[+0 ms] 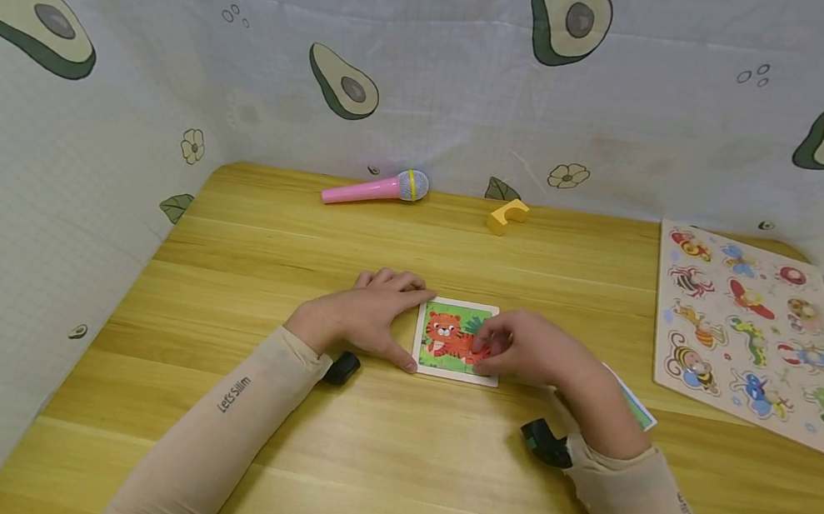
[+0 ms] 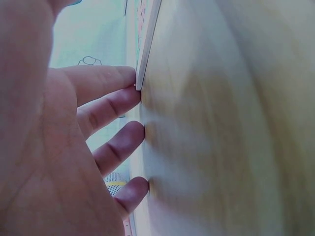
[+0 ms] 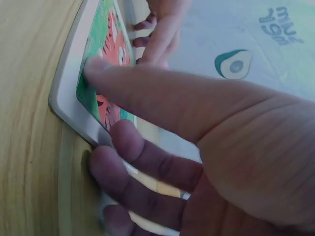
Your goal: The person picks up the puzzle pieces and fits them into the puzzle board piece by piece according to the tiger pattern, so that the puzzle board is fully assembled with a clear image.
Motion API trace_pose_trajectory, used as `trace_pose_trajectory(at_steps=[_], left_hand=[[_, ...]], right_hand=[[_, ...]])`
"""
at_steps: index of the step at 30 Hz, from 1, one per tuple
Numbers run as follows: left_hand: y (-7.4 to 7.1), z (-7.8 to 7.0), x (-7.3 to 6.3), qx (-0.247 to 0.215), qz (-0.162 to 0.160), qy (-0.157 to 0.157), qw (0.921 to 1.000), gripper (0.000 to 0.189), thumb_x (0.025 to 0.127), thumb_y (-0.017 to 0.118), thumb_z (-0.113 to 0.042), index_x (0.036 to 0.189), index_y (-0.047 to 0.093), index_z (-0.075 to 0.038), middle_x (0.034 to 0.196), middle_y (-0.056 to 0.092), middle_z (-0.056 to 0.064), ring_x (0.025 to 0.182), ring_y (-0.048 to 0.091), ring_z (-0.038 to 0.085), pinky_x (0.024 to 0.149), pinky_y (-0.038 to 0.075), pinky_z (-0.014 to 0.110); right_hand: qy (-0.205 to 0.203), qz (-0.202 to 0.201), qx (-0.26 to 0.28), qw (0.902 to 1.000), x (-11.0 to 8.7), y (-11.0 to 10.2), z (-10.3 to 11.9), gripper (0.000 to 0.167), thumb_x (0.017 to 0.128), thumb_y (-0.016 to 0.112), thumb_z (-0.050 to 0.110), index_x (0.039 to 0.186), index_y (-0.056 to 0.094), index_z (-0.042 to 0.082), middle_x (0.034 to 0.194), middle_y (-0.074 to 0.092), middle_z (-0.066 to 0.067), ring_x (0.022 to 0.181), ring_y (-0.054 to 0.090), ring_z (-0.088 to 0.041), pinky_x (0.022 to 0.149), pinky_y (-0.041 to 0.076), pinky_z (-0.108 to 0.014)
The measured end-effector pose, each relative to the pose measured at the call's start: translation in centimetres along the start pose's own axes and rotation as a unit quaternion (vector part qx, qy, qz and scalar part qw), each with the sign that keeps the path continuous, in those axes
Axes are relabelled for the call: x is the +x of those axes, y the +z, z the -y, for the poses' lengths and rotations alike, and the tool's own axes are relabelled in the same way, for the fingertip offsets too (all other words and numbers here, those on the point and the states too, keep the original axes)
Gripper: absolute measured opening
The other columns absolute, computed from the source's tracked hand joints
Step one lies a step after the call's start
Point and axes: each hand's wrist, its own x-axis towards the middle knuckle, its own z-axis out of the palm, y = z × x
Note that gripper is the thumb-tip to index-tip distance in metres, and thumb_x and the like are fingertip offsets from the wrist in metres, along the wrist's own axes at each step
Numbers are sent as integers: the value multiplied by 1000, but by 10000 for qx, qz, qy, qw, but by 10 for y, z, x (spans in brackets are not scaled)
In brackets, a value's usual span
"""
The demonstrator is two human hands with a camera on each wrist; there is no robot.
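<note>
A small tiger jigsaw puzzle (image 1: 444, 363) lies flat on the table in its white-rimmed tray. My left hand (image 1: 373, 320) steadies the left side, its fingers spread, with the thumb and index fingertip touching the tray's rim; the left wrist view shows the fingertips against the tray edge (image 2: 147, 49) and tabletop. Over the lower right corner, my right hand (image 1: 534, 349) holds a puzzle piece (image 3: 90, 93) between thumb and curled index finger. The thumb lies on its picture side. The right fingers partly cover the puzzle's right side in the head view.
Partly under the right forearm lies another picture card (image 1: 639, 405). A wooden insect puzzle board (image 1: 772, 341) is on the right. At the back are a pink toy microphone (image 1: 369, 191) and a yellow arch block (image 1: 507, 215), before an avocado-print curtain (image 1: 447, 68).
</note>
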Motion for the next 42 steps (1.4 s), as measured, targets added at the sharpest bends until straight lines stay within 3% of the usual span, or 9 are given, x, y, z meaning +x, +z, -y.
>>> trace_pose_trajectory(at_steps=[6,14,25,42], left_hand=[[-1,0,0,0,-3,12,10000,104,75,80,-64,159,34,-22,154,31,-3,135,28,21,107,23,47],[-3,-2,-1,-46,15,-6,10000,104,76,80,-63,159,34,-21,155,31,-2,135,27,22,108,22,47],[-3,-2,-1,-62,58,-10,10000,103,77,78,-64,159,32,-22,156,29,-2,136,26,22,109,20,49],[2,-2,-1,-16,90,38,10000,102,80,76,-61,161,28,-21,160,25,-1,139,24,22,112,16,50]], right_hand=[[-256,-21,-204,9995,-1,0,2,5,84,81,8,84,78,12,78,67,6,71,58,-12,65,50,-31],[-451,-31,23,9990,-3,-5,-8,13,82,85,17,90,76,14,78,63,3,72,56,-17,65,49,-31],[-37,-32,19,10000,-4,-7,-8,15,79,86,13,92,78,11,75,62,1,72,56,-18,64,48,-31],[-124,-1,10,9999,-5,-5,-9,13,81,85,13,91,78,11,75,63,2,71,55,-17,63,48,-31]])
